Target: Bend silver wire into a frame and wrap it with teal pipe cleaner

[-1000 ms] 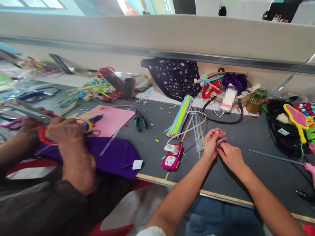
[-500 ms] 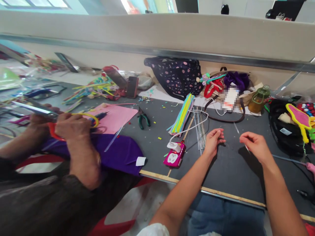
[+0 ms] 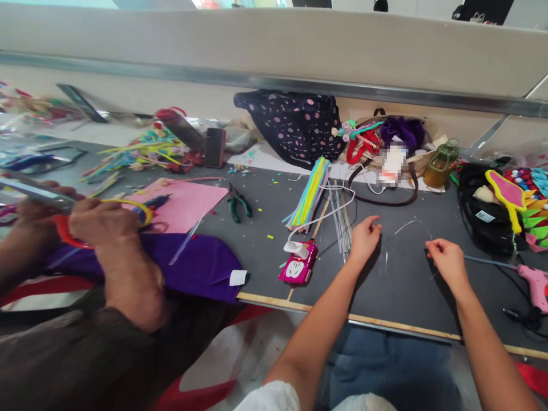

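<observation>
A thin silvery wire arcs over the dark grey table between my two hands. My right hand pinches one end of it, fingers closed. My left hand is curled near the other end, which runs down beside its fingers; the grip itself is hard to see. A bundle of straight wires lies just left of my left hand. Beyond it is a stack of coloured pipe cleaners.
A pink charger with a white cable sits near the table's front edge. Green pliers, a pink foam sheet and purple cloth lie left, where a co-worker's hands hold scissors. A pink glue gun and black bag are right.
My hands were together a second ago; they have drawn apart, the right one moving right, and the wire now bows between them. The view has shifted slightly.
</observation>
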The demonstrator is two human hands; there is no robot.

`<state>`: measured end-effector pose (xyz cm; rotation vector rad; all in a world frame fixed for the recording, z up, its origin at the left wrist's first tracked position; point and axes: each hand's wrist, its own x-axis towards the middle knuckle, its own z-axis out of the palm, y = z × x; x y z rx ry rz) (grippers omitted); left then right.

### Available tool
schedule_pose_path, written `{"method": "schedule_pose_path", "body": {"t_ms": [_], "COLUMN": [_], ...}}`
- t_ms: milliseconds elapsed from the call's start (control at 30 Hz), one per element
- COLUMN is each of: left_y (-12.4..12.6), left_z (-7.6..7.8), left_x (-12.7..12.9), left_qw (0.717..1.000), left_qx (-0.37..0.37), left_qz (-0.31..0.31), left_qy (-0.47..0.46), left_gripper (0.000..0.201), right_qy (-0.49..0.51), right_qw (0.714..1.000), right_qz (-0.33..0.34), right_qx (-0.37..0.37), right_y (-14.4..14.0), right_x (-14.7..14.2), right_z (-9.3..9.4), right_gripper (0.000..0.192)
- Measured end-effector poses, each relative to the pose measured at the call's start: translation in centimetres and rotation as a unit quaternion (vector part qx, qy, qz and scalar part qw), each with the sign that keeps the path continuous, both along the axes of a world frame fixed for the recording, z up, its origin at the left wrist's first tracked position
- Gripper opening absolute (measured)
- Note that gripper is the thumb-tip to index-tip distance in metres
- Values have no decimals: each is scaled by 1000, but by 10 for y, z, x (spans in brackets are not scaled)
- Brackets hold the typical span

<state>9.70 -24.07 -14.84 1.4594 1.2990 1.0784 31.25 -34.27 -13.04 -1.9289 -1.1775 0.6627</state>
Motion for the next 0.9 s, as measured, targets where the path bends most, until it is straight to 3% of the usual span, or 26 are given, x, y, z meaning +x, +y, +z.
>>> {"method": "schedule_pose_path", "body": {"t_ms": [167, 267, 367, 433, 533, 600, 700, 900], "left_y": [-6, -13, -23, -31, -44, -53, -66, -78], "left_z": [8, 19, 33, 40, 43, 39, 28, 14], "left_x": [-1, -3, -10, -16, -25, -30, -35, -40], "left_qw": [988, 972, 942, 924, 897, 873, 837, 813], "left_qx": [33, 46, 67, 92, 159, 205, 252, 283], "left_qz": [-34, -46, -67, -100, -190, -262, -334, -328], "left_qy": [149, 228, 322, 358, 366, 358, 352, 389], "left_gripper": [23, 21, 24, 23, 21, 20, 20, 19], "right_qy": [-149, -280, -364, -371, -339, -309, -290, -292], "right_qw": [980, 950, 923, 921, 918, 917, 920, 921], "right_qz": [59, 67, 78, 110, 203, 249, 257, 248], "right_qx": [-115, -119, -95, -51, 10, 31, 52, 74], "right_y": [-18, -32, -44, -49, -54, -56, -60, -63], "right_x": [-22, -29, -21, -12, -2, -1, -6, -20], "right_z": [15, 24, 25, 20, 8, -1, -12, -18], "right_gripper": [42, 45, 34, 23, 31, 33, 29, 34]}}
